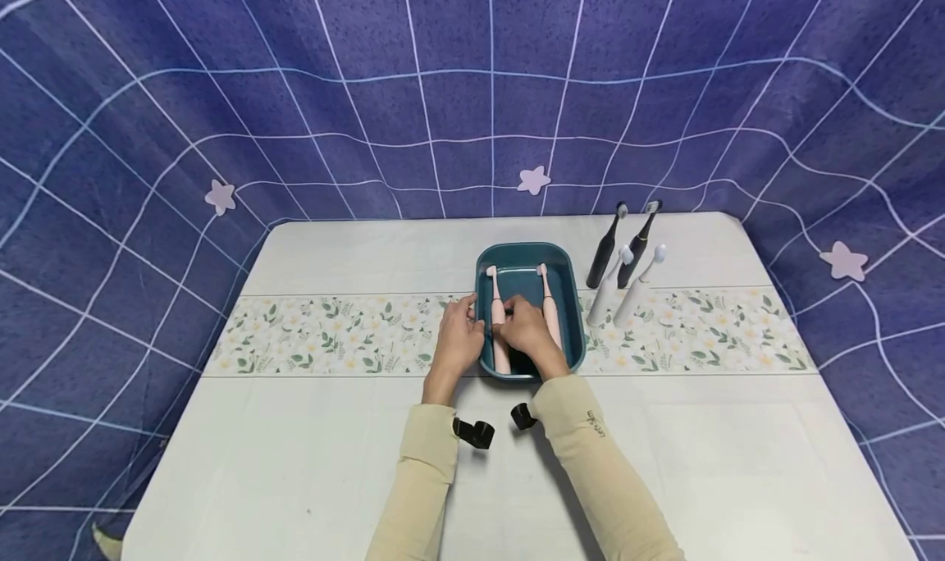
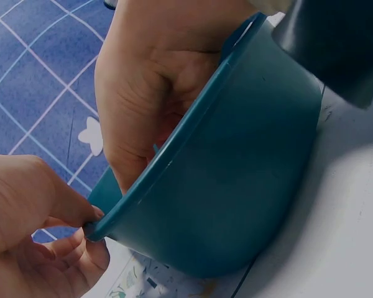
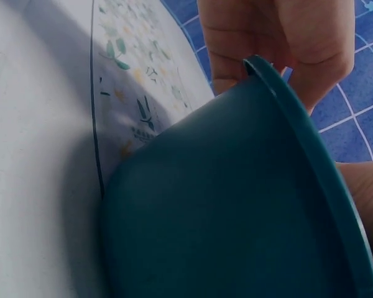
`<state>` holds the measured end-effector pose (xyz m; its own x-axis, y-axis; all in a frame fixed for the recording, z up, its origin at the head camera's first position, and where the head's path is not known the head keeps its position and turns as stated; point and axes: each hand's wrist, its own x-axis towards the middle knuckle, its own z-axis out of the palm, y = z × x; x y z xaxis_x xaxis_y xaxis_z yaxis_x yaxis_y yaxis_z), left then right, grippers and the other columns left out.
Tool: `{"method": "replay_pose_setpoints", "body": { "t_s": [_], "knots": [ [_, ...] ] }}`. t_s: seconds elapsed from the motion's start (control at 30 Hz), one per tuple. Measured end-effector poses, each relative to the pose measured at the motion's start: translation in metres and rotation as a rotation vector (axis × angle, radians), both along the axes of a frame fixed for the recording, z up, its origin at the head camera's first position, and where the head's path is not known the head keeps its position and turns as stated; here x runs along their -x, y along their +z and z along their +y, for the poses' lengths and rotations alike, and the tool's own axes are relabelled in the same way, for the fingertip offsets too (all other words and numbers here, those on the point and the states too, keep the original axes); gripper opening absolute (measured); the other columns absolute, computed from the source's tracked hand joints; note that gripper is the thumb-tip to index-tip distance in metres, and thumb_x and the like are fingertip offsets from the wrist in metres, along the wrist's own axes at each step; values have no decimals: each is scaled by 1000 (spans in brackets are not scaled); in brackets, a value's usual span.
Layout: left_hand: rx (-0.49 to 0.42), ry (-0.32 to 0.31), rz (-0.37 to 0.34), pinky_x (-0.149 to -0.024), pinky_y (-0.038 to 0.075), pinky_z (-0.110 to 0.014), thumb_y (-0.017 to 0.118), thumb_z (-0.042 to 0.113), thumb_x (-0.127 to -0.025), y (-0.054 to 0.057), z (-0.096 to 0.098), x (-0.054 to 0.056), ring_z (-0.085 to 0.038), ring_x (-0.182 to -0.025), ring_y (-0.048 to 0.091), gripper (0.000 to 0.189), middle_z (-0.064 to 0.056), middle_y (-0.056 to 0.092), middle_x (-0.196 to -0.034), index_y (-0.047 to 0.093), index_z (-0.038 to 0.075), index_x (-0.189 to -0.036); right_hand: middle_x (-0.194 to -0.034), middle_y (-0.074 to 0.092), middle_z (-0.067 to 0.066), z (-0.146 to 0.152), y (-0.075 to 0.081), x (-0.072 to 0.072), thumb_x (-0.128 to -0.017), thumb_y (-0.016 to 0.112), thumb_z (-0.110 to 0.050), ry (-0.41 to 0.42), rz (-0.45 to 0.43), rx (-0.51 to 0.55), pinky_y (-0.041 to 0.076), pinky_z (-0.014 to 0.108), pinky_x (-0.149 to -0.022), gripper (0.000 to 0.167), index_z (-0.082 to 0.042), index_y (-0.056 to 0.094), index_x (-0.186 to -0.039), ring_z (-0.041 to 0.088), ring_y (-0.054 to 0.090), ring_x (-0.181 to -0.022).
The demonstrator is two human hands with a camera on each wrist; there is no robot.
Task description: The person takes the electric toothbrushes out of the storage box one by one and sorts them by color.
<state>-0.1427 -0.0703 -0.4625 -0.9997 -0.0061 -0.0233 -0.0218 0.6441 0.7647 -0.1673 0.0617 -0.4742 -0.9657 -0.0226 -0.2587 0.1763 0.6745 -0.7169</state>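
Note:
A teal plastic bin [image 1: 578, 331] stands on the table with two pink electric toothbrushes lying in it, heads toward the far side. My left hand [image 1: 458, 335] pinches the bin's left rim, thumb on the inside and fingers outside, as the left wrist view shows. My right hand [image 1: 527, 327] reaches down into the bin, its thumb and fingers around the handle of the left pink toothbrush [image 1: 501, 356]. Beside that hand lies the right pink toothbrush [image 1: 550, 311], its lower end partly covered by the wrist. In the right wrist view, the bin's wall [image 3: 224, 198] hides the right fingertips.
Right of the bin, two black electric toothbrushes [image 1: 604, 253] stand upright behind two white ones [image 1: 607, 294]. A floral strip [image 1: 332, 335] crosses the white tabletop [image 1: 295, 462]. Blue checked cloth [image 1: 458, 102] with stars hangs around the back and sides.

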Motion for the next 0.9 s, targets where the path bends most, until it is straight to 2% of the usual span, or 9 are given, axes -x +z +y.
{"method": "replay_pose_setpoints", "body": {
  "t_s": [0.27, 0.47, 0.67, 0.9],
  "knots": [
    [-22, -6, 22, -73, 42, -33, 56, 4, -91, 0, -1, 0, -19, -80, 49, 46, -9, 49, -99, 50, 3, -136, -91, 63, 8, 5, 1, -5, -84, 68, -18, -23, -5, 104, 45, 31, -70, 46, -6, 51, -125, 19, 57, -77],
    [-18, -1, 9, -74, 43, -33, 57, 4, -91, -1, -1, 0, -18, -80, 49, 47, -8, 49, -99, 50, 5, -137, -94, 64, 9, 10, 5, -10, -83, 70, -17, -40, 33, 214, 47, 31, -69, 47, -8, 51, -125, 19, 59, -76],
    [-21, 6, 0, -73, 43, -32, 57, 4, -91, 0, -1, -1, -19, -81, 49, 47, -8, 49, -99, 49, 5, -137, -102, 63, 12, 14, 15, -16, -85, 70, -14, -37, 81, 297, 50, 29, -67, 47, -8, 49, -126, 20, 62, -82],
    [-16, 9, 4, -75, 43, -33, 57, 5, -91, -1, 0, -1, -19, -82, 50, 47, -8, 50, -100, 49, 5, -137, -110, 64, 13, 22, 33, -26, -86, 69, -9, -17, 179, 344, 53, 33, -75, 48, -8, 47, -129, 23, 64, -95]
  ]
}}
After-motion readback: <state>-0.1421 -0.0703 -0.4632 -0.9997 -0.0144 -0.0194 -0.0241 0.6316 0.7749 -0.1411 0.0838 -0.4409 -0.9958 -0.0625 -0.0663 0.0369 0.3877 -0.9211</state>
